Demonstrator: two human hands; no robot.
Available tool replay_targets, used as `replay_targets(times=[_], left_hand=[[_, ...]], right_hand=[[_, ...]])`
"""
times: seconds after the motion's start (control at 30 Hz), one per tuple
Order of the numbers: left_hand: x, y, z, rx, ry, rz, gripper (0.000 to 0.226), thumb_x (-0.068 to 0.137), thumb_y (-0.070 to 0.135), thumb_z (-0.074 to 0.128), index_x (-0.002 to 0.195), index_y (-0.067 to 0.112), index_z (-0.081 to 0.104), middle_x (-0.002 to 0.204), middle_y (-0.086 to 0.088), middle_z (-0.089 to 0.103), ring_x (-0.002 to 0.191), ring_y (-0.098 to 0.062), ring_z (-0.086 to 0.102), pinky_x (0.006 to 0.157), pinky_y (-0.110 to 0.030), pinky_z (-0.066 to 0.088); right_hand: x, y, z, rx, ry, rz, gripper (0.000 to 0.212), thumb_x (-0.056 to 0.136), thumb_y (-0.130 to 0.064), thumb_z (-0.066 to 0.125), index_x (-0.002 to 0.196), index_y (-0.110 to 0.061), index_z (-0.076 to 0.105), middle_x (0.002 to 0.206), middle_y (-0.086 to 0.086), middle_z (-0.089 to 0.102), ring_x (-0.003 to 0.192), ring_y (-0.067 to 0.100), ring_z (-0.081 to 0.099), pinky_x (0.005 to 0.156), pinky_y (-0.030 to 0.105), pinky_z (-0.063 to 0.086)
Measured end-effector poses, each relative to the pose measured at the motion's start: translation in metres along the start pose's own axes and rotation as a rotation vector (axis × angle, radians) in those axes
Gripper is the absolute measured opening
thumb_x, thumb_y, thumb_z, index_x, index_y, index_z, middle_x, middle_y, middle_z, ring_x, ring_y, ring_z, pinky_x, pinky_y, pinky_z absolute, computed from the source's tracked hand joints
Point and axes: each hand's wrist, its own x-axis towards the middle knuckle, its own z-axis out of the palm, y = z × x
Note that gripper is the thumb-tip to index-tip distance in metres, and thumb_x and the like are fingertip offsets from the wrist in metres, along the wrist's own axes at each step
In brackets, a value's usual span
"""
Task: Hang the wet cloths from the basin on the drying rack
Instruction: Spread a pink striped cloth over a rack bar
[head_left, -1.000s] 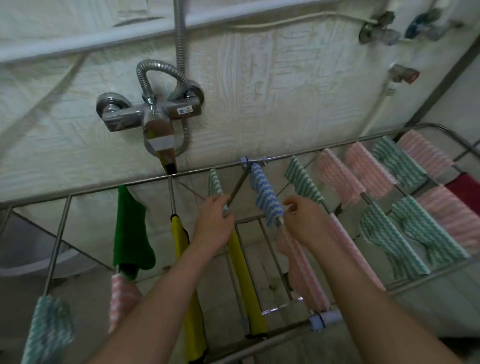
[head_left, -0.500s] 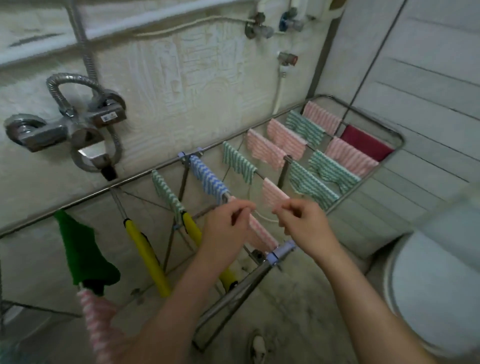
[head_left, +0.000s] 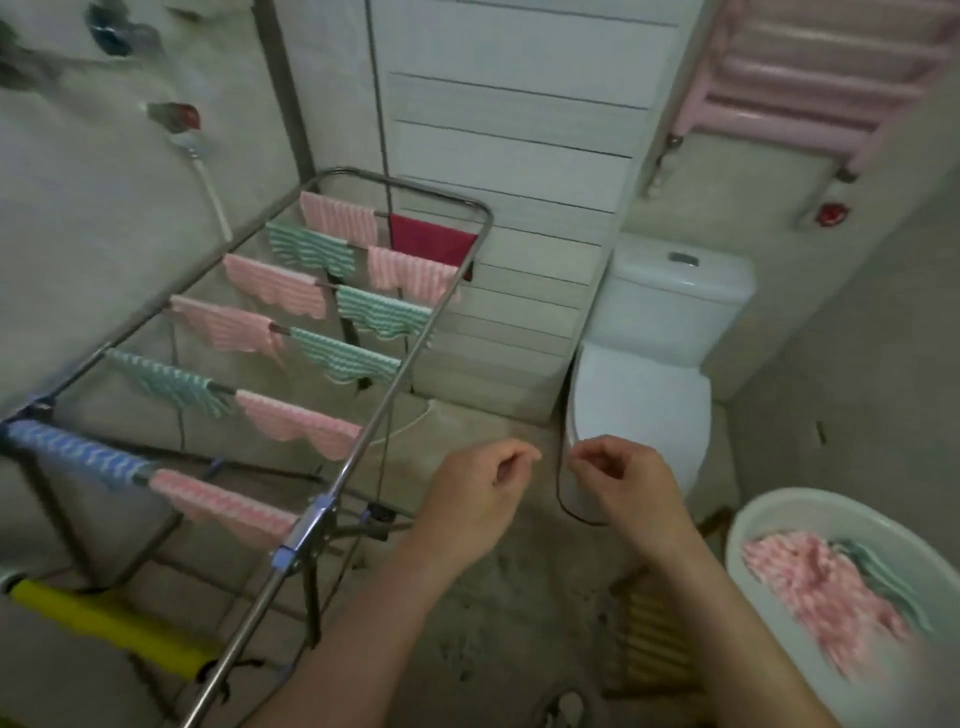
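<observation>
The metal drying rack (head_left: 415, 343) fills the left half, its bars hung with several pink, green, blue and dark red striped cloths; the nearest pink cloth (head_left: 223, 506) hangs by the front rail. A white basin (head_left: 763, 525) at the lower right holds a heap of wet pink cloths (head_left: 810, 587) and a green one. My left hand (head_left: 478, 486) and my right hand (head_left: 626, 478) hover side by side over the floor, right of the rack and left of the basin. Both have loosely curled fingers with nothing in them.
A white toilet (head_left: 649, 364) stands behind my hands. A black cable (head_left: 563, 467) hangs between them. A pink radiator (head_left: 810, 78) is on the upper right wall, a wooden slatted stool (head_left: 649, 639) under the basin, a yellow roll (head_left: 104, 623) at lower left.
My view has swung right from the tap wall to the toilet and basin. Both hands have let go of the pink cloth on the rack and moved off to its right.
</observation>
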Motion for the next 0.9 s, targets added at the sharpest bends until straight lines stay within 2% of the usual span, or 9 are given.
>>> replay_targets(times=[0.13,0.27,0.37,0.43,0.5,0.6,0.7,0.8,0.9], left_hand=[[0.032,0.024,0.08,0.162,-0.192,0.092,0.02,0.096,0.027,0.048,0.102,0.026,0.067,0.097,0.007,0.07,0.086,-0.011,0.063,0.077,-0.03,0.049],[0.051,0.04,0.169,0.245,-0.424,0.142,0.022,0.095,0.013,0.046,0.107,0.023,0.062,0.096,0.0,0.068,0.089,-0.018,0.062,0.074,-0.026,0.043],[0.061,0.053,0.228,0.289,-0.607,0.158,0.04,0.088,-0.001,0.047,0.116,0.025,0.056,0.085,0.006,0.054,0.086,-0.017,0.056,0.074,-0.027,0.043],[0.069,0.064,0.275,0.342,-0.733,0.173,0.05,0.082,-0.004,0.049,0.122,0.026,0.054,0.099,0.003,0.052,0.094,-0.017,0.054,0.078,-0.028,0.044],[0.074,0.067,0.299,0.389,-0.769,0.228,0.051,0.081,-0.001,0.05,0.125,0.024,0.055,0.116,-0.003,0.054,0.107,-0.023,0.054,0.089,-0.032,0.046],[0.08,0.067,0.349,0.444,-0.854,0.285,0.051,0.079,-0.003,0.048,0.125,0.017,0.058,0.126,-0.008,0.053,0.119,-0.025,0.048,0.1,-0.03,0.04],[0.082,0.066,0.387,0.511,-0.922,0.334,0.049,0.079,-0.002,0.049,0.126,0.012,0.058,0.133,-0.009,0.049,0.124,-0.025,0.045,0.105,-0.028,0.034],[0.084,0.055,0.43,0.65,-0.999,0.375,0.049,0.084,0.005,0.05,0.133,0.01,0.049,0.141,-0.011,0.04,0.13,-0.03,0.039,0.107,-0.036,0.031],[0.088,0.042,0.458,0.846,-1.067,0.446,0.058,0.084,0.015,0.052,0.14,0.013,0.039,0.15,-0.016,0.028,0.141,-0.034,0.02,0.115,-0.047,0.022]], right_hand=[[-0.004,0.067,-0.056,0.027,0.072,0.144,0.01,0.088,-0.016,0.065,0.095,-0.018,0.071,0.086,-0.009,0.07,0.079,-0.002,0.063,0.071,0.008,0.045],[-0.011,0.149,-0.102,0.016,0.15,0.35,0.023,0.086,-0.013,0.064,0.109,-0.016,0.066,0.101,0.002,0.07,0.095,0.016,0.065,0.083,0.026,0.048],[-0.016,0.205,-0.132,0.021,0.182,0.505,0.037,0.087,-0.013,0.063,0.123,-0.018,0.057,0.116,0.004,0.062,0.101,0.02,0.061,0.09,0.033,0.047],[-0.02,0.245,-0.158,0.027,0.215,0.609,0.043,0.088,-0.013,0.062,0.129,-0.018,0.052,0.123,0.005,0.058,0.107,0.022,0.059,0.091,0.035,0.046],[-0.021,0.27,-0.17,0.035,0.211,0.664,0.048,0.088,-0.011,0.061,0.134,-0.016,0.047,0.131,0.008,0.053,0.114,0.026,0.056,0.09,0.033,0.044],[-0.02,0.316,-0.191,0.018,0.21,0.74,0.057,0.084,-0.008,0.063,0.138,-0.014,0.044,0.139,0.011,0.049,0.124,0.03,0.05,0.099,0.038,0.043],[-0.018,0.353,-0.201,-0.15,0.187,0.757,0.053,0.084,-0.015,0.065,0.135,-0.016,0.05,0.137,0.014,0.052,0.126,0.031,0.05,0.104,0.04,0.04],[-0.019,0.38,-0.199,-0.299,0.046,0.781,0.046,0.086,-0.016,0.062,0.132,-0.016,0.054,0.137,0.011,0.052,0.129,0.027,0.046,0.105,0.031,0.035],[-0.025,0.393,-0.186,-0.241,0.137,0.721,0.039,0.082,-0.005,0.063,0.121,-0.005,0.063,0.124,0.018,0.061,0.119,0.033,0.055,0.101,0.032,0.038]])
